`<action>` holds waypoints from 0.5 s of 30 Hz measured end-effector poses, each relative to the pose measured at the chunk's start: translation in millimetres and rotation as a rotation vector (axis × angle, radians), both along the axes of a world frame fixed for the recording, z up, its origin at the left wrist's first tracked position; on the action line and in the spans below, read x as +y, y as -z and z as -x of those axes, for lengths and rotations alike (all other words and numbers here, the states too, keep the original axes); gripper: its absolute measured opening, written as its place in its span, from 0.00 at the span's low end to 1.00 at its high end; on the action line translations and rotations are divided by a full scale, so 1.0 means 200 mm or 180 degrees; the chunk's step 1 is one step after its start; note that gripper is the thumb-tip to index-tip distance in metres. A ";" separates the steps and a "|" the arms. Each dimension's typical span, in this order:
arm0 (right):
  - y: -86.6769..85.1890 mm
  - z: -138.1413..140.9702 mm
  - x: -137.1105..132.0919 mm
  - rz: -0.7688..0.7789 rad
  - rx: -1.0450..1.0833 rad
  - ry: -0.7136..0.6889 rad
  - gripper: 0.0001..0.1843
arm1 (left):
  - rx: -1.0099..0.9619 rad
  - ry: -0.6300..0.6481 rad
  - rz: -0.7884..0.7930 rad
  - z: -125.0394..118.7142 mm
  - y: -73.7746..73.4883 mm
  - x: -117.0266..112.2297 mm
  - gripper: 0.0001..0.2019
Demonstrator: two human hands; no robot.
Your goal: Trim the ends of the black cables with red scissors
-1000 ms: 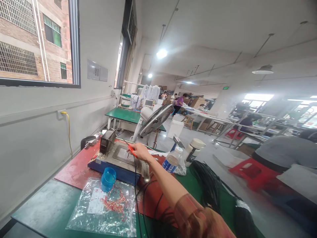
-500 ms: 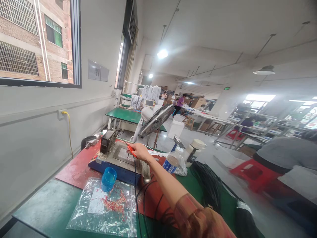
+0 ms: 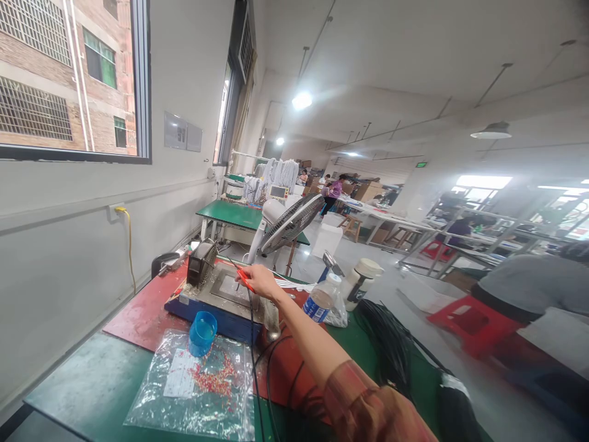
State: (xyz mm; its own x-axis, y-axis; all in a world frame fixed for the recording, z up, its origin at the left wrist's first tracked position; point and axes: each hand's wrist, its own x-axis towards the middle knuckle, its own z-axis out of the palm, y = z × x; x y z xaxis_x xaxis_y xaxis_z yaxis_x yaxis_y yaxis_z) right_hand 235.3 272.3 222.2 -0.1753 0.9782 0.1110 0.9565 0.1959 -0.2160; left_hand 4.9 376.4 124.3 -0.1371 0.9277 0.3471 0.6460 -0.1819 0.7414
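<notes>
My right hand (image 3: 260, 282) reaches in from the lower right over a blue-based bench machine (image 3: 216, 319). Its fingers are closed around scissors (image 3: 243, 277) with orange-red handles, whose thin dark blades point up and left. A black cable (image 3: 252, 350) runs from just under the fingers down past the machine's front edge; whether the hand also grips it is hidden. In front of the machine, a blue cup (image 3: 202, 333) rests on a clear plastic bag (image 3: 151, 405) strewn with small red and yellow bits (image 3: 216, 374). My left hand is out of view.
Right of my forearm stand a bottle with a blue label (image 3: 318, 301) and a cream jug (image 3: 363, 279). A bundle of black cables (image 3: 386, 337) lies on the green table. Behind the machine is a white fan (image 3: 292, 222). A person sits on a red stool (image 3: 473, 322) at right.
My right hand and the scissors stay almost in place above the machine. Nothing has been taken up or let go.
</notes>
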 end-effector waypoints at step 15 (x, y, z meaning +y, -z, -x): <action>0.04 -0.01 0.01 -0.0029 0.0381 -0.0024 0.09 | -0.1247 -0.0097 0.0397 0.15 0.09 -1.04 0.26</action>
